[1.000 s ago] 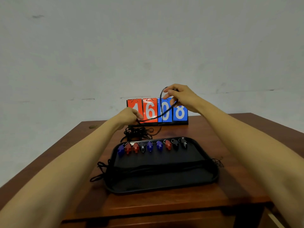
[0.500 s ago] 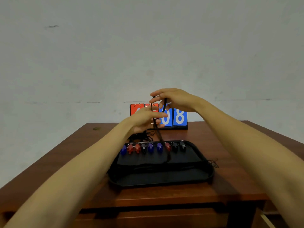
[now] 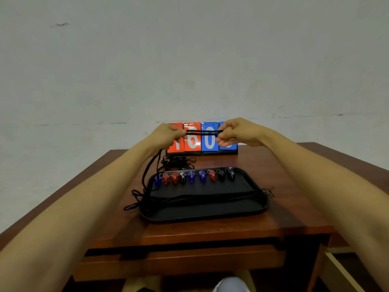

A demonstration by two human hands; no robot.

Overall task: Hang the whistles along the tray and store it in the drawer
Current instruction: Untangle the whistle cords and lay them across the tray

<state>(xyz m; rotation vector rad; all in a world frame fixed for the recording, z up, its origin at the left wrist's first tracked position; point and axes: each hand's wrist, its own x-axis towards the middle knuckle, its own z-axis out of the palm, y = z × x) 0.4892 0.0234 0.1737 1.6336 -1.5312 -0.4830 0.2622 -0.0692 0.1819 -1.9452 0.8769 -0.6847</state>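
A black tray lies on the wooden table. Along its far rim sit several whistles in blue, red and black, side by side. Black cords lie stretched across the tray's middle and spill over its left edge. My left hand and my right hand are raised above the table's far side, each pinching one end of a doubled black cord pulled taut and level between them. From my left hand the cord hangs down to the tray's left end.
A flip scoreboard with red and blue number cards stands behind the tray. A loose tangle of black cords lies between scoreboard and tray. A drawer front runs below the table's front edge. A pale wall rises behind.
My hands came together over the tray, then drew apart sideways, pulling the cord straight and level between them. The view has tilted so the drawer front now shows.
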